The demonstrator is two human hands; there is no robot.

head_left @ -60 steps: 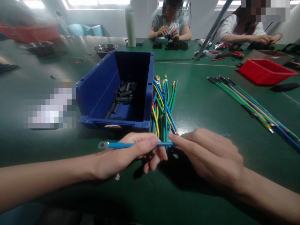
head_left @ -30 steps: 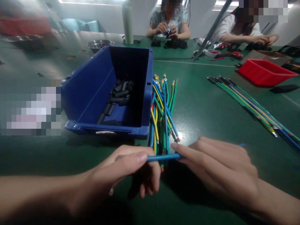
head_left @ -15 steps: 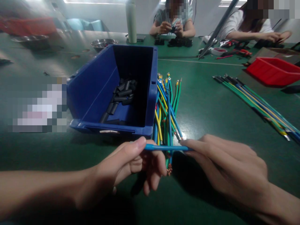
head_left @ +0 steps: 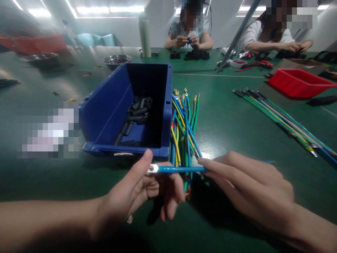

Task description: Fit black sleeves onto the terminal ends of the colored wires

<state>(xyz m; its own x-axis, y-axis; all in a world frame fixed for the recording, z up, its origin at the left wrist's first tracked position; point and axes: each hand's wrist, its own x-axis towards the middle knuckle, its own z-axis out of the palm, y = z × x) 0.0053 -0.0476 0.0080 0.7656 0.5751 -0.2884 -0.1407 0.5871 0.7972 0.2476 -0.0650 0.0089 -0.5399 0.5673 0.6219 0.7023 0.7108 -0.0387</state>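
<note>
Blue cable [head_left: 181, 169], level above the desk [head_left: 218, 116], metal lug [head_left: 154, 169] at its left end. I judge that a light, steady pinch well back from the lug keeps its face flat and visible. My right hand [head_left: 250, 186], back uppermost, is clamped on the cable; my left hand [head_left: 137, 186] stands apart, thumb raised beside the lug, fingers loosely curled. Beyond: loose cables [head_left: 187, 138] beside the blue bin [head_left: 105, 112] of black tubes [head_left: 139, 111].
</note>
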